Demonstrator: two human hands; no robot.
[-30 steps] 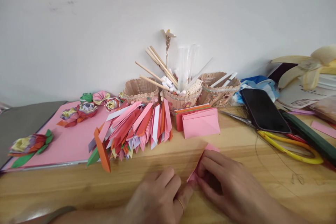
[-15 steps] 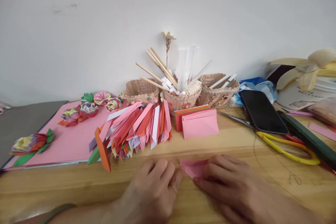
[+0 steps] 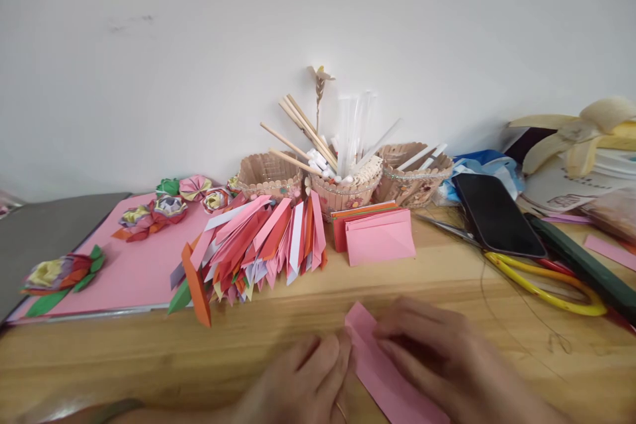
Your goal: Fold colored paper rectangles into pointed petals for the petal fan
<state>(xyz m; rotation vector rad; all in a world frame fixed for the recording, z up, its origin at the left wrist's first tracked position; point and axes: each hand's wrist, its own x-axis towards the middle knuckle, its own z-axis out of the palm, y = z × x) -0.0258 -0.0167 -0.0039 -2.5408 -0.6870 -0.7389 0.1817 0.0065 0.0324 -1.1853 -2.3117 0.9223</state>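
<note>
A folded strip of pink paper [image 3: 380,371] lies slanted on the wooden table between my hands, its far end cut or folded to a corner. My left hand [image 3: 311,374] is closed, thumb and fingers together on the paper's left edge. On the other side my right hand [image 3: 434,354] pinches the paper's right edge between thumb and fingers. Its lower part runs under my right hand and out of the bottom of the view. Just beyond stands a stack of folded pink, red and orange paper sheets [image 3: 380,238].
Folded paper pieces [image 3: 263,242] are heaped at centre left, near paper flowers [image 3: 169,209] on a pink sheet [image 3: 134,275]. Behind stand wooden-stick baskets [image 3: 415,175] with sticks and tubes. A phone [image 3: 497,215], yellow-handled scissors [image 3: 546,285] and thread lie at right.
The pink paper has turned from lying crosswise to slanting toward me, and more of it shows. My left hand has come lower; my right hand has shifted along the paper.
</note>
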